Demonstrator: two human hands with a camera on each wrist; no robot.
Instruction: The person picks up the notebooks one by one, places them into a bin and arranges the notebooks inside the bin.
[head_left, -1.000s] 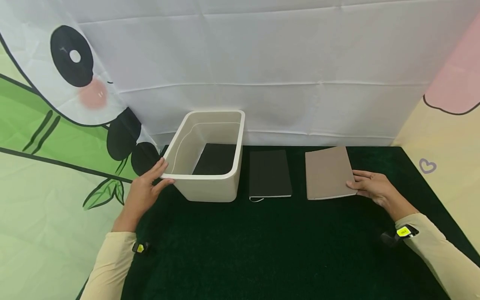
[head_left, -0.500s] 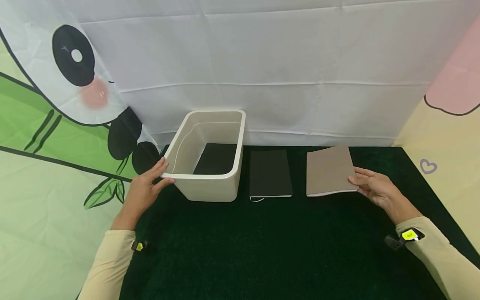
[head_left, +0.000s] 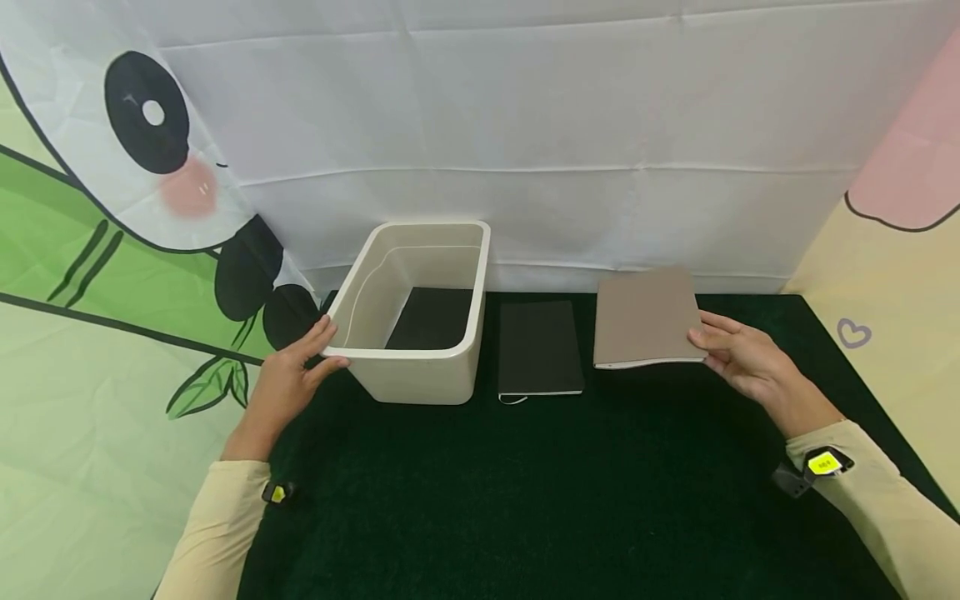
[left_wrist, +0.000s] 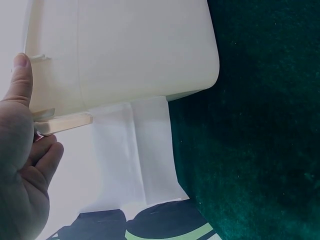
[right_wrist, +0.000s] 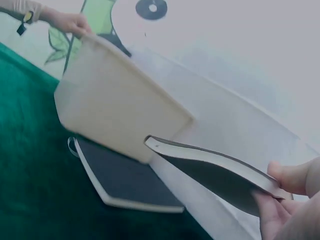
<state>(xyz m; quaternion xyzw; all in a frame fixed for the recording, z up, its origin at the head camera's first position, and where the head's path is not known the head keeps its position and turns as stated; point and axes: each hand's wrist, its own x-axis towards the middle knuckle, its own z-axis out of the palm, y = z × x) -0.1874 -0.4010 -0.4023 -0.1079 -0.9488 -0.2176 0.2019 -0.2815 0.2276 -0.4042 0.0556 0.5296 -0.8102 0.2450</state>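
A brown-covered notebook (head_left: 647, 318) is pinched at its right edge by my right hand (head_left: 746, 358), thumb on top and fingers below. It is lifted off the table, and its pages bow slightly in the right wrist view. My left hand (head_left: 288, 387) holds the near left corner of a cream plastic bin (head_left: 412, 379), its thumb on the front and a finger along the side. A dark flat rectangle (head_left: 431, 318) lies at the bottom of the bin; its kind is unclear. Between bin and brown notebook, a black notebook (head_left: 540, 346) lies flat with a ribbon at its near end.
Dark green cloth (head_left: 525, 500) covers the table. A white fabric backdrop (head_left: 562, 125) hangs right behind the bin and notebooks. Printed fabric with a cartoon panda (head_left: 180, 183) hangs at the left, and a yellow and pink print (head_left: 892, 267) at the right.
My right hand has raised the brown notebook off the table and carried it slightly left and away from me. The left hand, the bin and the black notebook have stayed in place.
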